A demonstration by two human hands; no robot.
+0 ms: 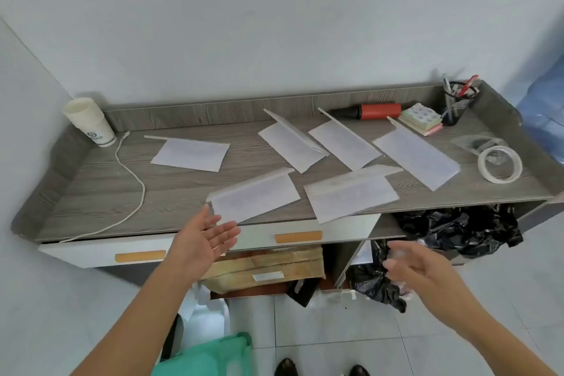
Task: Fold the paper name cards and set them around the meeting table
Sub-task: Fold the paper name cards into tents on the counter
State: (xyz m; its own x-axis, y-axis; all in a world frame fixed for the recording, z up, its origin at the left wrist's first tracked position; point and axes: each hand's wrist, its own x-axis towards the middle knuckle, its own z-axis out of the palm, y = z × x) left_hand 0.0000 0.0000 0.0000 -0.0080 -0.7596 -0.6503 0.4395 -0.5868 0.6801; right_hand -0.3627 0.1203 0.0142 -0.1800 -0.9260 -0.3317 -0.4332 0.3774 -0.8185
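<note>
Six folded paper name cards lie scattered over the grey wood-grain tabletop (100, 180): one far left (190, 154), three fanned toward the back (290, 143) (343, 143) (416, 159), and two by the front edge (254, 194) (351, 197). My left hand (201, 241) hovers palm-up just below the front-left card, fingers (224, 230) spread and grasping nothing. My right hand (424, 272) hangs lower, off the tabletop's edge, blurred, fingers loose and empty. A stack of paper cups (90, 120) stands at the back left, a tape roll (500, 163) at the right.
</note>
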